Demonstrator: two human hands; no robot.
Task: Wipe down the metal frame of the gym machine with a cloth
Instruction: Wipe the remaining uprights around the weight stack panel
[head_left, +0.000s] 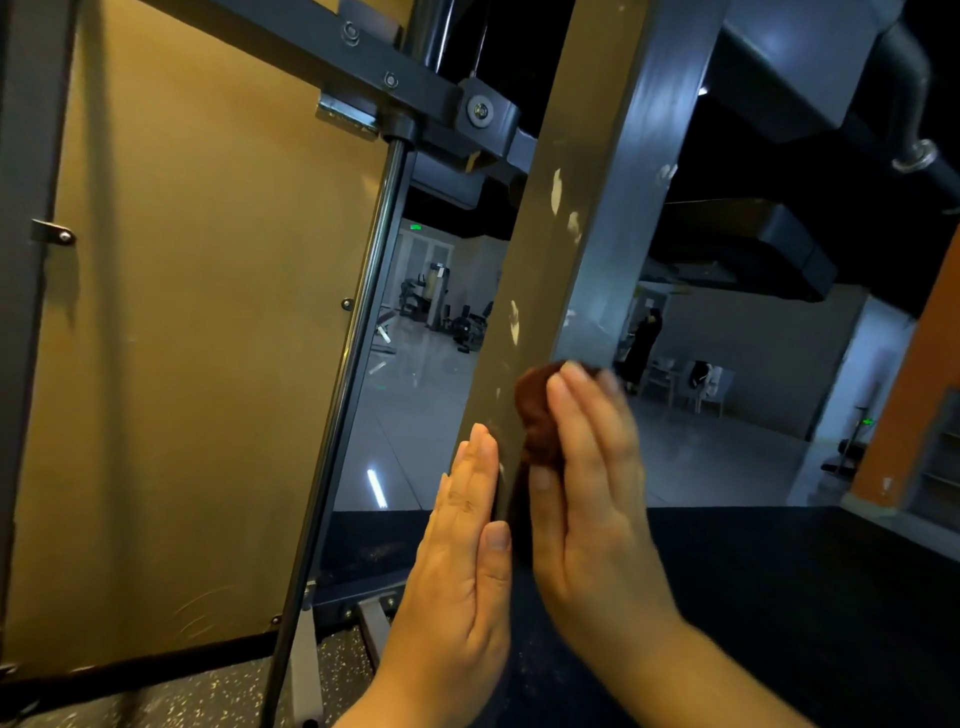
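Flat right hand (587, 499) presses bunched brown cloth (537, 410) against scuffed square post (550, 234).

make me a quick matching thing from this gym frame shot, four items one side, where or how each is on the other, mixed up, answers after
1 cloth
2 left hand
3 right hand
4 guide rod

a thin, shiny, left of the post
b flat and bare on the post
c dark brown, bunched against the post
d pressing the cloth

Pairs: 1c, 2b, 3d, 4a
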